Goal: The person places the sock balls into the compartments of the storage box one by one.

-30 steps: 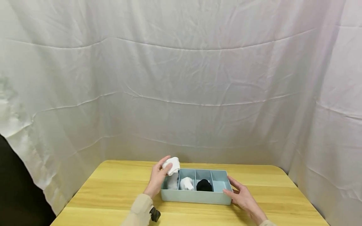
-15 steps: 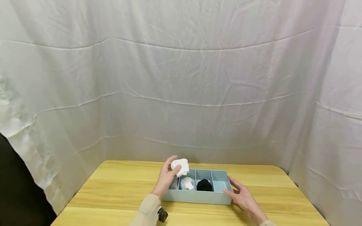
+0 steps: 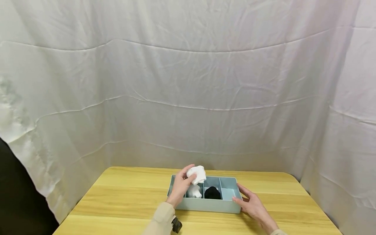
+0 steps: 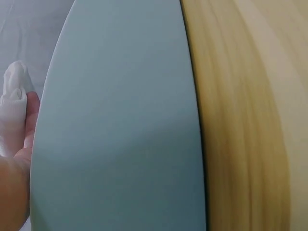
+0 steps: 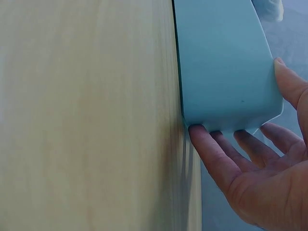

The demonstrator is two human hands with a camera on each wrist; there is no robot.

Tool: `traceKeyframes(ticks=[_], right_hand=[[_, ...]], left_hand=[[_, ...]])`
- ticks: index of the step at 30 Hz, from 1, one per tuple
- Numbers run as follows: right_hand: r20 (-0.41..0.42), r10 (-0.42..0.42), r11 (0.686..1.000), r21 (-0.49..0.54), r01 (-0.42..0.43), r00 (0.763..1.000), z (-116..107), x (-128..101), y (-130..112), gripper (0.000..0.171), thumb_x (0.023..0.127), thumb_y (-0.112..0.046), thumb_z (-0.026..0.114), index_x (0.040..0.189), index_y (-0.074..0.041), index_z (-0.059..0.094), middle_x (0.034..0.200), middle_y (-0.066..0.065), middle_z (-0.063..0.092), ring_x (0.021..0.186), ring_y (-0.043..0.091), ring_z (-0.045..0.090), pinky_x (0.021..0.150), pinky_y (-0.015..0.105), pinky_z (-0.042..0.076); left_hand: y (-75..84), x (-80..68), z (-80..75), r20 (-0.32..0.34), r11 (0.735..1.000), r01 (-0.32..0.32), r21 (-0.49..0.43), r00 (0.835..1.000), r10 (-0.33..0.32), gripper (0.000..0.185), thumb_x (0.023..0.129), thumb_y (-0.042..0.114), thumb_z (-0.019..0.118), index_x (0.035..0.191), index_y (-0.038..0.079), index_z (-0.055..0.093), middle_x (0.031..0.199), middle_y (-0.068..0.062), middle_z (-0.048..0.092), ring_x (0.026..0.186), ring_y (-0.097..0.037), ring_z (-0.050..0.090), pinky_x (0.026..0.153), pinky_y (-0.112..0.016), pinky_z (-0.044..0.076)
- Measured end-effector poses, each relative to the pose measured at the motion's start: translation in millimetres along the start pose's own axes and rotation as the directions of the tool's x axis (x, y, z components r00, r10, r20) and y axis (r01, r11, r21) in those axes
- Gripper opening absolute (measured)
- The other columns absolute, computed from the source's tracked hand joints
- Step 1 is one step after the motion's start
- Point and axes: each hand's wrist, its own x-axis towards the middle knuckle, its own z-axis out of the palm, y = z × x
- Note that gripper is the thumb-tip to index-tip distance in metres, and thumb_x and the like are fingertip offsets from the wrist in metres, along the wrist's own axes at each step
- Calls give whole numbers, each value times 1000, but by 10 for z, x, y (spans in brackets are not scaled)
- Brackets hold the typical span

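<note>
My left hand pinches a balled white sock between thumb and fingers, above the second compartment from the left of a pale blue divided box. In the left wrist view, the same sock shows past the box's front wall. Below it in that compartment lies another white balled sock, partly covered. A black balled sock fills the compartment to its right. My right hand grips the box's right end, thumb at the rim and fingers against the end wall, as the right wrist view shows.
The box stands on a wooden table, whose rounded far corners show. Pale curtains hang behind and at both sides. The box's rightmost compartment shows its bare floor. A dark shape stands at the left edge.
My left hand has moved right with the white sock, from over the leftmost compartment to over the second. My right hand and the box have stayed in place.
</note>
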Motion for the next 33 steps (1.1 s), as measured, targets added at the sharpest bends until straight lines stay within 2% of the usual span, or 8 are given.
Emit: traceKeyframes(ticks=[7, 15, 22, 28, 33], right_hand=[[1, 6, 1000, -1, -6, 1000, -8, 10, 5, 77, 90, -21, 72, 154, -8, 31, 158, 26, 24, 132, 51, 42, 86, 50, 55], [0, 23, 999, -22, -23, 1000, -14, 9, -1, 79, 89, -26, 73, 154, -8, 30, 157, 26, 25, 131, 51, 43, 86, 49, 55], [4, 2, 1000, 7, -2, 1000, -6, 12, -3, 78, 89, -22, 73, 153, -7, 32, 157, 26, 26, 131, 50, 44, 86, 48, 56], [4, -9, 1000, 15, 8, 1000, -9, 20, 12, 76, 89, -19, 73, 153, -7, 32, 156, 26, 27, 130, 48, 46, 85, 48, 56], [9, 0, 1000, 29, 0, 1000, -17, 1, 2, 78, 88, -22, 74, 153, -7, 33, 156, 25, 28, 130, 47, 46, 85, 47, 56]], left_hand=[[-44, -12, 210, 41, 999, -48, 25, 998, 47, 42, 92, 13, 68, 133, 11, 57, 111, -17, 66, 84, -11, 59, 66, -23, 53], [-30, -39, 466, 84, 999, -41, 9, 996, 40, 35, 89, 9, 72, 120, 7, 54, 98, -15, 71, 72, -13, 61, 58, -28, 54], [-21, -43, 561, 100, 998, -59, 18, 993, 57, 34, 86, 6, 74, 117, 9, 62, 108, -13, 70, 84, -12, 65, 68, -24, 56], [-57, -39, 636, 182, 997, -72, -28, 980, 76, 40, 85, 1, 72, 124, 8, 64, 114, -14, 68, 93, -17, 67, 74, -22, 55], [-67, -57, 683, 242, 999, -52, -1, 969, 51, 42, 85, 4, 75, 125, 7, 64, 109, -11, 69, 88, -14, 68, 73, -22, 56]])
